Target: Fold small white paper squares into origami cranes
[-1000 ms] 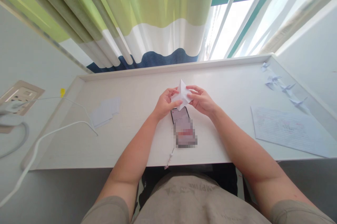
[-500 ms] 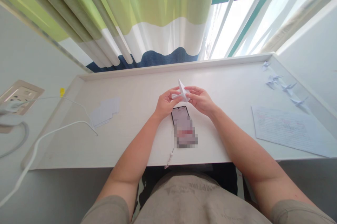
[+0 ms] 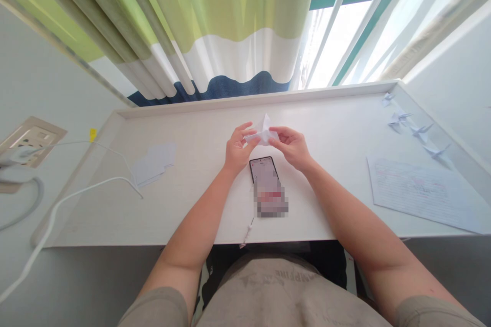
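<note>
A folded piece of white paper (image 3: 264,131) is held up between my two hands, above the desk and just beyond the phone. It has a point standing up in the middle and flaps spreading to both sides. My left hand (image 3: 238,149) pinches its left flap between thumb and fingers, with the index finger raised. On the other side, my right hand (image 3: 292,146) grips the right part with thumb and fingertips. Below the hands lies a phone (image 3: 265,176), its screen lit and partly blurred, with a beaded strap (image 3: 247,234) hanging toward the desk edge.
Several folded paper figures (image 3: 419,131) line the right side of the white desk (image 3: 199,209). A written sheet (image 3: 416,189) lies near them. At left are loose paper pieces (image 3: 155,163) and a white cable (image 3: 82,195) from a wall socket (image 3: 36,140). A raised rim (image 3: 261,97) borders the back.
The folded paper has turned and its flaps are spread wider. My left fingers have lifted and shifted slightly left; my right hand still grips the other side.
</note>
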`<state>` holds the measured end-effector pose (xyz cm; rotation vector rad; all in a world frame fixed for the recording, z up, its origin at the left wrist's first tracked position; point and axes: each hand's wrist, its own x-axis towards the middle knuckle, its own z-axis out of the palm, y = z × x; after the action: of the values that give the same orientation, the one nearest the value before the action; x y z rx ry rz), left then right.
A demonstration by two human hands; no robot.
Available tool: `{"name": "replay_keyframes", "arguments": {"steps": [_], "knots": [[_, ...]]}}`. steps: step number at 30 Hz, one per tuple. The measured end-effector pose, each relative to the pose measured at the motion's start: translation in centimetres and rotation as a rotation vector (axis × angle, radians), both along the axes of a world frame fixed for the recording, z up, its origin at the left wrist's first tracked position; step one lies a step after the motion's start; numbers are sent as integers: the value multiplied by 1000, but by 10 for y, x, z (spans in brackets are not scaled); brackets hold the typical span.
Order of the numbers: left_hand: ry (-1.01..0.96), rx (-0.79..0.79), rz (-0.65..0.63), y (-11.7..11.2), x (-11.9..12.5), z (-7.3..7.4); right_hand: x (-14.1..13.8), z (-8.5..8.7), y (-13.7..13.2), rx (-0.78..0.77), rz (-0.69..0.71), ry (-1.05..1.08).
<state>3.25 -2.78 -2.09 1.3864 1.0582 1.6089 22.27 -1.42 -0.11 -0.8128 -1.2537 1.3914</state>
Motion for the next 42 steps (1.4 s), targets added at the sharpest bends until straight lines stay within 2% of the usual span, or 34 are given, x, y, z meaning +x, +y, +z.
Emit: {"name": "replay_keyframes", "arguments": {"steps": [10,14,18,23,30,36,39,42], "knots": [[24,114,3,-3,4,7,3,-1,4,-9,15,37],[54,149,23,-5,3,9,3,-1,3,-45,40,41],[83,153,-18,-7,3,10,3,0,2,-98,62,91],[24,97,-53,-6,5,8,3,2,2,-147,64,117],[-82,-108,-150,-8,4,9,5,1,2,-97,89,94],[-98,-179,-189,-8,2,8,7,-4,3,-50,95,50],[-79,-176,-191,-8,2,8,7,-4,3,-46,75,36],[-43,-99,-140,-8,2,9,7,-2,2,-36,70,18]]}}
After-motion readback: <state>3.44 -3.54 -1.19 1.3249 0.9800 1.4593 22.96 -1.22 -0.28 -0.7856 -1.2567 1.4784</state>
